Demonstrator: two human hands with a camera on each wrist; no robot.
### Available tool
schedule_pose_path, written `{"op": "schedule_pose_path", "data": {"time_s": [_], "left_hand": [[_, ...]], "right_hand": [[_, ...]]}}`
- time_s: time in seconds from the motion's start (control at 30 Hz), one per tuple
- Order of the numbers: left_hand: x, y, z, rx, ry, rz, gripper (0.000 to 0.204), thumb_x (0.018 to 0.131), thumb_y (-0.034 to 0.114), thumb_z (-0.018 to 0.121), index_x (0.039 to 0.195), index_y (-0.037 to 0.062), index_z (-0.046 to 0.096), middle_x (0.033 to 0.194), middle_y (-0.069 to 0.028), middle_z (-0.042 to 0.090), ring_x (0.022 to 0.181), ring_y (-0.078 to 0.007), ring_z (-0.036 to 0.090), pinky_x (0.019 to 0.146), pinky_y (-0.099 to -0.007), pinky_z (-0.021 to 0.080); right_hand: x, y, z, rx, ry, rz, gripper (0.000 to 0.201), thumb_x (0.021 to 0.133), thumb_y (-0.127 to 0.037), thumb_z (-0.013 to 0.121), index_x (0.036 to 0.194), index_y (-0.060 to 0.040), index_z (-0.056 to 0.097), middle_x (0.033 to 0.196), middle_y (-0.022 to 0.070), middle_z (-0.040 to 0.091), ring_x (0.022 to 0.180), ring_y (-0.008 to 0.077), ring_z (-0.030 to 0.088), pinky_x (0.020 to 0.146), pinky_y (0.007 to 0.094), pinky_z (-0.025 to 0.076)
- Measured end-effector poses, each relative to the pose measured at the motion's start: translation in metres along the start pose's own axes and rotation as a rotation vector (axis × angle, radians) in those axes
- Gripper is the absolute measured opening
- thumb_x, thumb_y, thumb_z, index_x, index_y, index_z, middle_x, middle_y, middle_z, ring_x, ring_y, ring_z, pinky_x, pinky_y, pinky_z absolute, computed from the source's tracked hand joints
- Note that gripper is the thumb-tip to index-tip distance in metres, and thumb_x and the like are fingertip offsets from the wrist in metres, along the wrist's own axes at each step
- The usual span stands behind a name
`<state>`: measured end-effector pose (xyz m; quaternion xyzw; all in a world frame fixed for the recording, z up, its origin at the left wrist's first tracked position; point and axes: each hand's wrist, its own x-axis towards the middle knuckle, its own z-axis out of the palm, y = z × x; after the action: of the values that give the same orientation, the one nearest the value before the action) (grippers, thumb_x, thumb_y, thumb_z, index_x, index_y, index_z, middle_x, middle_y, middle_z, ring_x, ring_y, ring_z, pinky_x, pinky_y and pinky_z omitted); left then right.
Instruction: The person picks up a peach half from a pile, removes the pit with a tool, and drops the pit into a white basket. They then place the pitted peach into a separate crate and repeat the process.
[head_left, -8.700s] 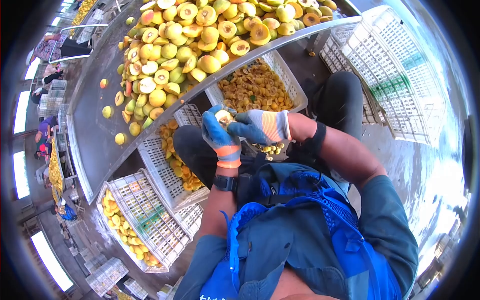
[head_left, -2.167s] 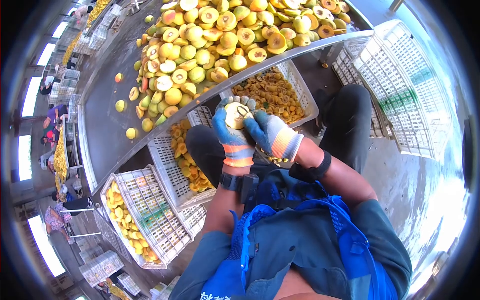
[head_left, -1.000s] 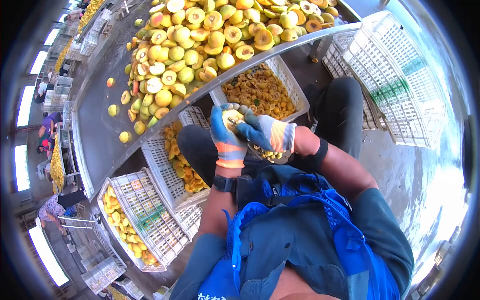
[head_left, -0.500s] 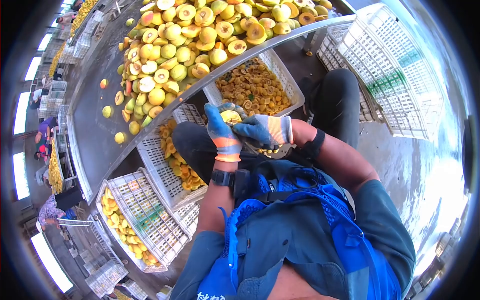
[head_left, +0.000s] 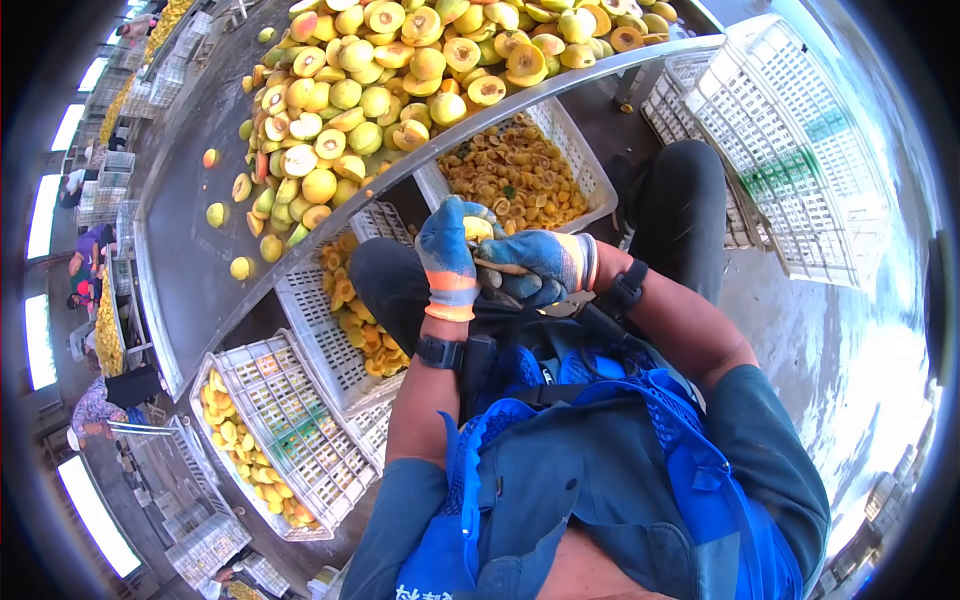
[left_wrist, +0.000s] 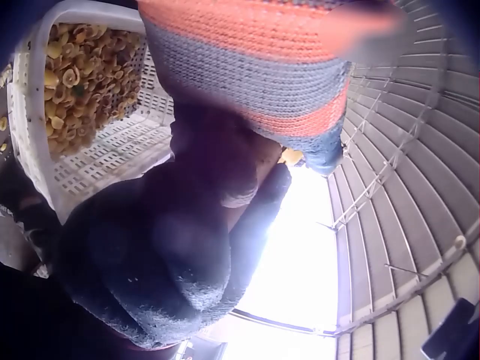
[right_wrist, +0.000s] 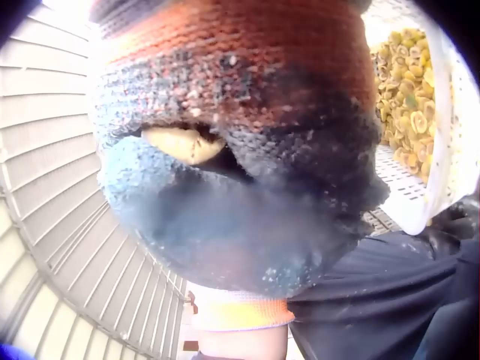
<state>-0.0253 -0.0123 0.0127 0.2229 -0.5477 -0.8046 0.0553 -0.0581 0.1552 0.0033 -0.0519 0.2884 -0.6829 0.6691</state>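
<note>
Both hands wear blue gloves with orange and grey cuffs and meet above the lap. My left hand [head_left: 447, 250] grips a yellow fruit piece [head_left: 478, 229], its fingers behind it and the thumb up. From the right, my right hand [head_left: 537, 264] presses close against it, fingers curled round a slim light-brown handle [head_left: 503, 268]. A pale rounded thing [right_wrist: 185, 144] shows in a fold of the right hand [right_wrist: 247, 180] in the right wrist view. The left hand's cuff [left_wrist: 247, 75] fills the top of the left wrist view; the contact with the fruit is hidden there.
A metal-edged table [head_left: 185, 270] bears a heap of halved yellow fruit [head_left: 350, 110]. Below its edge stands a white crate [head_left: 598, 200] of small brownish fruit pieces. More crates [head_left: 300, 420] with yellow fruit stand left; white crates [head_left: 790, 150] lean at right.
The right hand has turned and its fingers now curl underneath, with the brown handle in sight. The fruit piece is more covered than before, and the left hand has risen slightly.
</note>
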Motion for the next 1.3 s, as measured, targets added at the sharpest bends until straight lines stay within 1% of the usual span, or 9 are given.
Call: {"op": "schedule_pose_path", "data": {"time_s": [0.37,0.57,0.67,0.8,0.83,0.93,1.03,1.2,1.3], "left_hand": [[0.007,0.018,-0.012,0.002,0.281,0.06,0.049,0.106,0.046,0.055,0.095,0.0003,0.068,0.08,-0.0131,0.072,0.069,-0.0228,0.072,0.062,-0.0331,0.059],[0.017,0.073,-0.133,0.049,0.587,0.373,0.05,0.107,0.045,0.054,0.101,-0.0013,0.071,0.087,-0.0112,0.073,0.074,-0.0214,0.072,0.067,-0.0337,0.059],[0.032,0.073,-0.247,1.311,0.582,0.571,0.034,0.099,0.028,0.072,0.114,-0.0023,0.071,0.106,-0.0132,0.073,0.097,-0.0227,0.07,0.084,-0.0338,0.056],[0.049,0.098,-0.131,0.92,0.293,0.705,0.029,0.096,0.022,0.076,0.113,-0.0003,0.072,0.104,-0.0171,0.073,0.093,-0.0298,0.07,0.086,-0.0405,0.055],[0.08,0.082,-0.127,1.018,0.251,0.7,0.026,0.098,0.017,0.074,0.113,-0.0038,0.071,0.111,-0.0106,0.072,0.097,-0.0175,0.068,0.089,-0.0334,0.055],[0.151,0.061,-0.068,1.238,0.132,0.763,0.044,0.089,0.031,0.078,0.119,-0.0006,0.071,0.12,-0.0268,0.068,0.109,-0.0411,0.067,0.094,-0.0453,0.054],[0.202,0.035,-0.052,1.385,0.023,0.267,0.06,0.084,0.04,0.078,0.127,0.0,0.066,0.119,-0.0291,0.069,0.109,-0.0448,0.067,0.096,-0.048,0.053],[0.205,0.016,-0.054,1.102,0.046,0.422,0.029,0.086,0.013,0.081,0.101,0.0009,0.059,0.085,-0.0101,0.068,0.078,-0.0195,0.068,0.074,-0.0365,0.056],[0.185,0.017,-0.045,0.919,0.134,0.521,0.027,0.087,0.016,0.08,0.101,0.0034,0.06,0.082,-0.0126,0.071,0.074,-0.0261,0.07,0.072,-0.0395,0.056]], "right_hand": [[0.019,-0.004,0.021,-0.309,0.201,-0.053,0.046,0.109,-0.052,0.049,0.097,-0.0111,0.067,0.061,-0.006,0.049,0.045,0.002,0.039,0.04,0.0204,0.031],[0.031,0.005,0.025,-0.875,0.634,-0.696,0.054,0.105,-0.053,0.054,0.108,-0.0004,0.066,0.077,0.008,0.068,0.066,0.023,0.066,0.062,0.0376,0.054],[0.036,0.009,-0.033,-1.205,0.837,-0.156,0.049,0.104,-0.043,0.057,0.108,0.0046,0.066,0.093,0.0316,0.07,0.093,0.0496,0.069,0.08,0.0516,0.054],[0.03,0.022,-0.043,-1.183,0.852,-0.159,0.049,0.104,-0.043,0.055,0.106,0.0051,0.066,0.092,0.0318,0.07,0.094,0.0497,0.069,0.079,0.053,0.053],[0.028,0.019,-0.037,-1.174,0.811,-0.172,0.049,0.104,-0.043,0.055,0.106,0.0049,0.066,0.092,0.0317,0.07,0.093,0.0496,0.069,0.079,0.0528,0.053],[0.021,0.02,-0.029,-1.13,0.727,-0.223,0.048,0.104,-0.043,0.056,0.105,0.0034,0.065,0.092,0.0309,0.07,0.091,0.0484,0.069,0.076,0.0513,0.052],[0.007,0.019,-0.03,-1.09,0.792,-0.283,0.044,0.104,-0.04,0.058,0.107,0.0036,0.064,0.09,0.0282,0.07,0.087,0.0451,0.07,0.075,0.0487,0.052],[0.005,0.01,-0.031,-0.874,0.895,-0.459,0.041,0.103,-0.038,0.063,0.108,0.003,0.063,0.084,0.0213,0.068,0.077,0.0292,0.067,0.071,0.0434,0.052],[0.015,-0.008,-0.023,-0.853,0.91,-0.664,0.039,0.102,-0.036,0.065,0.106,0.0028,0.063,0.082,0.0203,0.066,0.075,0.0272,0.065,0.07,0.0424,0.051]]}}
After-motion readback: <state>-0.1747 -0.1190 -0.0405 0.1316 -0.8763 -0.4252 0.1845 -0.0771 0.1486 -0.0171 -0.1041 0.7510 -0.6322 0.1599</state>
